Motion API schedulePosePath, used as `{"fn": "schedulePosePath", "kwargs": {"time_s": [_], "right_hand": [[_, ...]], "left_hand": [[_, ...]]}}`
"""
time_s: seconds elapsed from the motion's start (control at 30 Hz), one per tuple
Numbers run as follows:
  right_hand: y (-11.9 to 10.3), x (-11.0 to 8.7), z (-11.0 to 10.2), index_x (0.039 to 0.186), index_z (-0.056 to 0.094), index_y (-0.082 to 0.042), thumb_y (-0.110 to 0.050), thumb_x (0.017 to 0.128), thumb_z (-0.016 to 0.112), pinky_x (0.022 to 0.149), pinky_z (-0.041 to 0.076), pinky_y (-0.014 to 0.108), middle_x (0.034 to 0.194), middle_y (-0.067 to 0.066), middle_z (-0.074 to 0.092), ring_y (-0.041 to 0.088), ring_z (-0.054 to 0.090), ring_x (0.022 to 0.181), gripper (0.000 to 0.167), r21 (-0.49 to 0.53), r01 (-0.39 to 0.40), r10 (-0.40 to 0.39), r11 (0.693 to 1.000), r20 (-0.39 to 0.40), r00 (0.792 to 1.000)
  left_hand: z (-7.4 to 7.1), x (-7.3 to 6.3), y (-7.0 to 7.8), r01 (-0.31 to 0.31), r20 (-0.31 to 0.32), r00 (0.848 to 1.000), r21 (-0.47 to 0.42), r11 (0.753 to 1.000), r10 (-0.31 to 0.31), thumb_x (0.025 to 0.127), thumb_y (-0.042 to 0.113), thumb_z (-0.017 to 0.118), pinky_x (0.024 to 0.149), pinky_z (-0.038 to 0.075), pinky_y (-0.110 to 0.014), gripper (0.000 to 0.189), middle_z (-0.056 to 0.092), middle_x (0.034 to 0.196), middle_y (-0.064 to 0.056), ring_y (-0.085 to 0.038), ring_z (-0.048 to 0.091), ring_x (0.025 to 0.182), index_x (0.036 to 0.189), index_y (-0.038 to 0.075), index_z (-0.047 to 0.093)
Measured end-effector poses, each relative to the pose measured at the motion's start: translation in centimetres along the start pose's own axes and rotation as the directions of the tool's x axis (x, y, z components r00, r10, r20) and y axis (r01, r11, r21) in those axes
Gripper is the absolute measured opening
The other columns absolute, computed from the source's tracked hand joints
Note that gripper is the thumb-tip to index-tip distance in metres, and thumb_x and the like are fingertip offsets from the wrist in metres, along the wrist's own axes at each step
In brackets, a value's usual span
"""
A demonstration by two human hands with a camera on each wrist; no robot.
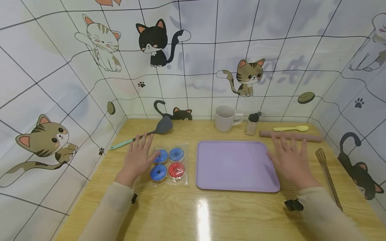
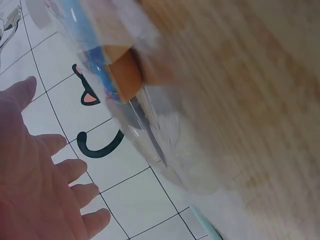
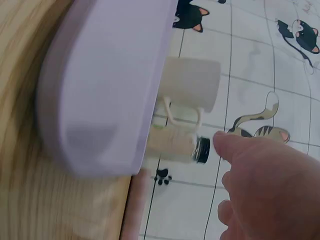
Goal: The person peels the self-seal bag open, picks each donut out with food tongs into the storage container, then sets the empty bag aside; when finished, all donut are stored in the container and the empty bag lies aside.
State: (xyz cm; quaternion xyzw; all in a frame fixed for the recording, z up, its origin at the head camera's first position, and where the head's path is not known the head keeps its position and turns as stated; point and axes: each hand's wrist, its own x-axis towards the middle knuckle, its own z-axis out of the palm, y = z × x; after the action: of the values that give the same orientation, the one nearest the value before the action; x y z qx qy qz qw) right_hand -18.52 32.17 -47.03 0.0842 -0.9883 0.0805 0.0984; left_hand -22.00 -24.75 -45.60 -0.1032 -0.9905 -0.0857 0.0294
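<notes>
My left hand (image 1: 136,162) is spread with straight fingers, beside a clear bag (image 1: 186,160) of several small doughnuts. In the head view its thumb overlaps one blue doughnut's edge; in the left wrist view the hand appears apart from the bag. The bag holds blue-iced doughnuts (image 1: 158,172) and a red-iced doughnut (image 1: 176,170). My right hand (image 1: 291,162), also spread and holding nothing, is over the right edge of a flat lilac tray (image 1: 233,165). Its fingertips overlap a brownish rolling pin (image 1: 312,137) in the head view. Nothing lies on the tray.
A grey spatula (image 1: 164,126) with a mint handle lies at the back left. Along the back stand a white mug (image 1: 224,118) and a black-capped shaker (image 1: 251,125). A yellow spoon (image 1: 291,128) lies behind the rolling pin, and a brown whisk (image 1: 327,170) lies at the right.
</notes>
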Motion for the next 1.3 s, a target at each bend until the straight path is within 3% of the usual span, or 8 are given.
{"fn": "schedulePosePath", "kwargs": {"time_s": [0.1,0.2,0.3,0.4,0.6,0.83,1.03,1.3], "right_hand": [[-1.5,0.3,0.1,0.167,0.019,-0.019,-0.045,0.107,0.052,0.120,-0.010,0.073,0.168,0.027,0.022,0.054,0.014,0.155,0.073,0.016,0.047,-0.047,0.999,-0.031,0.998],[-3.3,0.7,0.2,0.160,0.038,-0.013,-0.038,0.103,0.062,0.119,0.013,0.075,0.164,0.027,0.032,0.053,0.031,0.149,0.067,0.028,0.112,-0.110,0.993,-0.074,0.991],[-5.2,1.0,0.5,0.149,0.055,-0.009,-0.031,0.098,0.070,0.107,0.040,0.070,0.154,0.025,0.049,0.051,0.054,0.132,0.058,0.018,0.178,-0.175,0.984,-0.121,0.977],[-7.4,1.3,1.0,0.142,0.063,-0.009,-0.029,0.094,0.075,0.093,0.053,0.062,0.142,0.021,0.063,0.046,0.067,0.115,0.053,0.017,0.249,-0.244,0.968,-0.154,0.957],[-12.2,1.7,1.6,0.132,0.071,-0.009,-0.026,0.094,0.076,0.095,0.056,0.055,0.132,0.013,0.070,0.036,0.070,0.114,0.042,0.091,0.359,-0.346,0.929,-0.135,0.928],[-16.1,1.0,3.5,0.123,0.075,-0.016,-0.031,0.093,0.079,0.095,0.057,0.048,0.125,0.003,0.074,0.026,0.071,0.114,0.034,0.165,0.382,-0.367,0.909,-0.116,0.923],[-19.4,1.0,4.5,0.120,0.076,-0.021,-0.033,0.094,0.077,0.094,0.058,0.042,0.122,-0.002,0.074,0.020,0.070,0.113,0.028,0.230,0.423,-0.413,0.876,-0.092,0.906],[-22.7,1.4,4.7,0.118,0.076,-0.018,-0.034,0.092,0.079,0.096,0.057,0.042,0.122,0.002,0.074,0.022,0.070,0.113,0.030,0.296,0.486,-0.487,0.823,-0.074,0.870]], "left_hand": [[0.1,-0.2,0.1,0.001,0.013,1.000,-0.023,1.000,-0.001,0.105,0.058,0.046,0.124,0.015,-0.067,0.083,0.006,0.174,-0.018,-0.046,0.005,0.159,0.167,0.014,0.013],[0.1,-0.5,0.3,0.001,0.016,1.000,-0.041,0.999,-0.001,0.105,0.053,0.051,0.120,0.027,-0.067,0.082,0.013,0.172,-0.023,-0.048,0.015,0.157,0.167,0.012,0.016],[0.2,-0.8,0.4,-0.018,0.007,1.000,-0.026,0.999,0.018,0.105,0.044,0.058,0.117,0.030,-0.069,0.076,0.027,0.166,-0.028,-0.051,0.027,0.152,0.163,0.007,0.026],[0.0,-1.1,0.4,-0.041,-0.011,0.999,-0.007,0.999,0.041,0.102,0.035,0.065,0.118,0.026,-0.071,0.067,0.041,0.158,-0.029,-0.052,0.036,0.147,0.155,0.001,0.042],[0.0,-1.5,-0.1,-0.069,-0.040,0.997,-0.036,0.997,0.067,0.099,0.018,0.067,0.114,0.037,-0.066,0.045,0.055,0.146,-0.029,-0.050,0.050,0.137,0.139,-0.002,0.060],[0.3,-1.7,-2.0,-0.156,0.005,0.987,-0.140,0.978,0.158,0.093,-0.009,0.063,0.108,0.047,-0.059,0.041,0.061,0.136,-0.027,-0.048,0.056,0.128,0.134,-0.005,0.063],[0.0,-1.9,-3.3,-0.156,0.074,0.981,-0.224,0.962,0.177,0.090,-0.009,0.068,0.109,0.045,-0.061,0.045,0.059,0.137,-0.029,-0.050,0.054,0.130,0.134,-0.006,0.062],[-0.6,-2.3,-3.9,-0.132,0.155,0.973,-0.246,0.960,0.173,0.088,-0.002,0.077,0.109,0.045,-0.062,0.048,0.057,0.141,-0.028,-0.051,0.053,0.132,0.134,-0.004,0.064]]}}
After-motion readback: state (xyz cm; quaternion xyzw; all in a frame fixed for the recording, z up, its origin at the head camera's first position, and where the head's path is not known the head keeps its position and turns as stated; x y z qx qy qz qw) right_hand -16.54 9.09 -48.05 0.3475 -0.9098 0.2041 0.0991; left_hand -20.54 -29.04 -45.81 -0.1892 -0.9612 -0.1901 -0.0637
